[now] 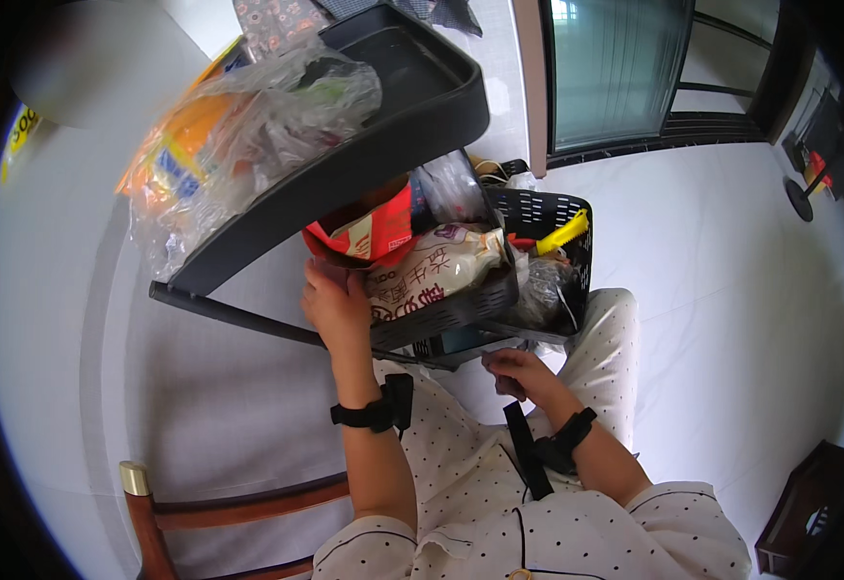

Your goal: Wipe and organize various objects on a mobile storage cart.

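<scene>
My left hand (pixel 336 301) reaches to the left end of the middle black basket (pixel 458 312) of a tiered cart. Its fingers are up against the near corner of an open red bag (pixel 386 230); whether they grip it is hard to see. Beside the bag lies a cream printed plastic food package (pixel 436 268) that bears writing. My right hand (pixel 520 373) hovers over my lap, below the baskets. Its fingers are loosely curled and apart, with nothing visible in them.
Above the basket, the cart's black top tray (pixel 407 58) carries clear plastic bags (pixel 277 109) with orange packaging. A lower basket (pixel 581 254) holds a yellow toothed tool (pixel 563 232) and bagged items. A wooden chair (pixel 248 504) stands at left, a glass sliding door (pixel 614 72) at upper right.
</scene>
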Demonstrator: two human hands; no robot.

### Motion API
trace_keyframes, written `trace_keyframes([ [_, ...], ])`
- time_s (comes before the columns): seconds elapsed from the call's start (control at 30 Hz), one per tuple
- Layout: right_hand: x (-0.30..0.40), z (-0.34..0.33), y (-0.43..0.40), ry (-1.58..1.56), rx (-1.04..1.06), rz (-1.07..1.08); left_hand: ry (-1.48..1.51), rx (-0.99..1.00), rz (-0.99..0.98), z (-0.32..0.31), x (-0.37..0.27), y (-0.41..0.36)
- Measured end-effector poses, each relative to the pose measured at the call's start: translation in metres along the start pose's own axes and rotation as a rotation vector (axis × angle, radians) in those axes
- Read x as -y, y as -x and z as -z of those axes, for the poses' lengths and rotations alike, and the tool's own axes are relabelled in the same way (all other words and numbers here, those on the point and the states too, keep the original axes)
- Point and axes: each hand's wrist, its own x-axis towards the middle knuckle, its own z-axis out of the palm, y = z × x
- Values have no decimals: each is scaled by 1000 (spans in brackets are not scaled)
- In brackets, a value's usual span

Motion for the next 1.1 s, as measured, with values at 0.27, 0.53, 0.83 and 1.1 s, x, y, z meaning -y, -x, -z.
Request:
trace_keyframes([
  [0.27,6,-1,2,-37,-18,61,-40,-14,20,1,-3,5],
  [0.53,8,-2,3,-12,-90,11,77,-331,-337,10,-48,42],
  [0.83,3,-4,0,-41,-174,-30,306,109,-683,-10,-97,75],
  [1.1,-13,15,-7,-241,-338,-32,481,270,-686,-18,-90,76],
])
